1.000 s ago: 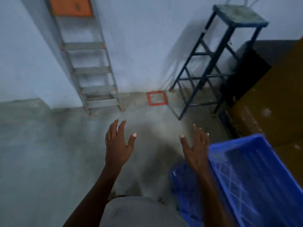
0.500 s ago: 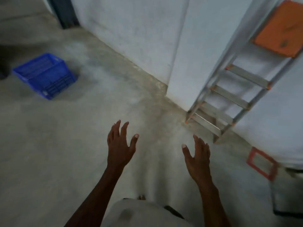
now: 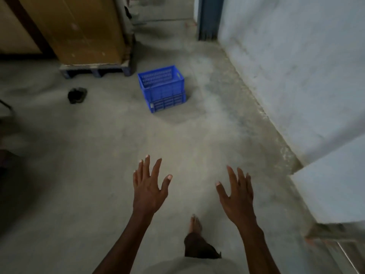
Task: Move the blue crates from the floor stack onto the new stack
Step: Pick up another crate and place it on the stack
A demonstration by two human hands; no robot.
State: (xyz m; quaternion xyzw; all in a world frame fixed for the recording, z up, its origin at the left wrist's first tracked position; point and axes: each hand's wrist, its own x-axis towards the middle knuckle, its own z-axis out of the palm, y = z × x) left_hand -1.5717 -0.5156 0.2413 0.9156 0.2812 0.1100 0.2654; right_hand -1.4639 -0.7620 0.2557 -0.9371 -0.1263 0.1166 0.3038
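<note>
Two blue plastic crates (image 3: 162,88) stand stacked on the concrete floor ahead, one nested on the other, a few steps away. My left hand (image 3: 149,188) and my right hand (image 3: 236,192) are raised in front of me, palms down, fingers spread, holding nothing. Both hands are well short of the crates. My bare foot (image 3: 195,224) is stepping forward between my arms.
A large brown cardboard box (image 3: 79,30) sits on a dark pallet (image 3: 94,69) left of the crates. A small dark object (image 3: 77,95) lies on the floor at left. A pale wall (image 3: 296,66) runs along the right, with a ladder foot (image 3: 333,242) at lower right.
The view has swung left, away from the ladder and the near crate pile. The floor stack of blue crates now lies straight ahead and closer. Both hands stay open and empty.
</note>
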